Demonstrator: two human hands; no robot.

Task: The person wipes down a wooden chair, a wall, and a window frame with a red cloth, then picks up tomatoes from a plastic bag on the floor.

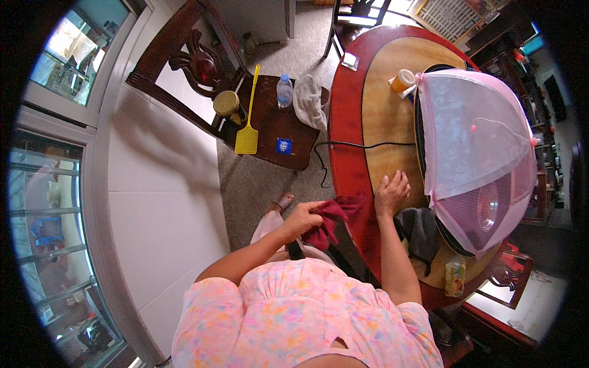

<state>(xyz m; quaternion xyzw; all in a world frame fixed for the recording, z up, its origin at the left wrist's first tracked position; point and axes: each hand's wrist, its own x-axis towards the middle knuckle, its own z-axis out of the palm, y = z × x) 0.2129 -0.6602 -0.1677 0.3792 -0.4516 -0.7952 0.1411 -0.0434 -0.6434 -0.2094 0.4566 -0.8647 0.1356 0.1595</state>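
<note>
A dark red cloth (326, 225) hangs from my left hand (303, 221), pinched between thumb and fingers. One end of it lies over the red rim of the round wooden table (348, 170). My right hand (392, 193) rests on the tabletop with its fingers slightly bent, holding nothing that I can see. Just past it stands a pink and white mesh food cover (478, 156) over a round dark-edged surface. Through the mesh a shiny bowl-like thing (487, 209) shows faintly. Beside my right forearm a dark grey cloth (419, 234) is bunched on the table.
A black cord (368, 146) runs off the table. An orange jar (403, 82) and a clear patterned bottle (455, 276) flank the cover. On the wooden chair (267, 122) are a yellow fly swatter (248, 133), a lidded jar (228, 106), a water bottle (285, 92), a blue packet (284, 146) and a greyish cloth (308, 101).
</note>
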